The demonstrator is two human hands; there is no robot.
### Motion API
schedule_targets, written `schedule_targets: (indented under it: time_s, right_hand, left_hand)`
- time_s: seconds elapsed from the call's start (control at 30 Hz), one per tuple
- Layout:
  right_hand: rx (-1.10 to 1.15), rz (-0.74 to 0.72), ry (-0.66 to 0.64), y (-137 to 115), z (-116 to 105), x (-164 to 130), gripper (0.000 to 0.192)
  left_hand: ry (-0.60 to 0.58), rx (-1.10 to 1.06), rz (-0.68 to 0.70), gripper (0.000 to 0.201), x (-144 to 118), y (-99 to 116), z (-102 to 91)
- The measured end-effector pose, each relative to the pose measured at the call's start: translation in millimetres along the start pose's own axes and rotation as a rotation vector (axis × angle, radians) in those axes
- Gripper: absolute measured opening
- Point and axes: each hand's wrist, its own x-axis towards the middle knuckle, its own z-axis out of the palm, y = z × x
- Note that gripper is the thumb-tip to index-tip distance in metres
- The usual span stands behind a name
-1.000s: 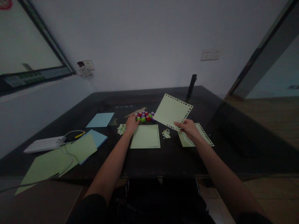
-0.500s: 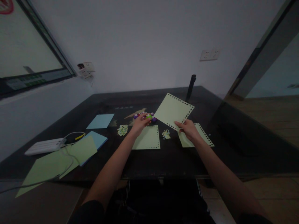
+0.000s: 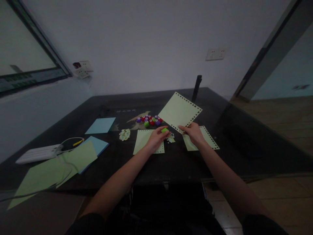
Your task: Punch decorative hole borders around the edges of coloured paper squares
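Observation:
My left hand (image 3: 157, 139) is closed around a small green craft punch (image 3: 164, 130), above the right part of a punched pale green sheet (image 3: 141, 138) on the table. Between the thumb and fingers of my right hand (image 3: 193, 133) is another pale green sheet (image 3: 180, 111), held up by its lower edge. Cut-out holes run along two of its edges. Beneath my right hand lies a third punched sheet (image 3: 205, 138). Just past my left hand is a cluster of red, purple and green craft punches (image 3: 151, 121). A small heap of paper bits (image 3: 171, 138) is partly hidden by my left fingers.
A second heap of paper bits (image 3: 124, 134) lies left of centre. Farther left are a blue sheet (image 3: 100, 125), stacked green sheets (image 3: 49, 174) reaching over the table edge, and a white power strip (image 3: 37, 154) with cables. A black upright object (image 3: 197, 88) stands at the back.
My left hand has drawn back from the punch cluster and moved right and nearer, carrying the green craft punch. The sheet in my right hand stays raised. The view has shifted slightly.

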Motion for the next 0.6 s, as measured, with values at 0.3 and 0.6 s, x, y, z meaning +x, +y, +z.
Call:
schedule_targets:
  time_s: [0.3, 0.6]
  right_hand:
    - [-0.035, -0.009, -0.01, -2.2, 1.3, -2.8, 0.033]
    - [-0.056, -0.069, -0.023, -1.6, 1.7, -3.4, 0.032]
  left_hand:
    - [0.085, 0.202, -0.023, 0.03, -6.2, 8.5, 3.2]
    - [0.073, 0.072, 0.079, 0.037, 0.4, 1.9, 2.4]
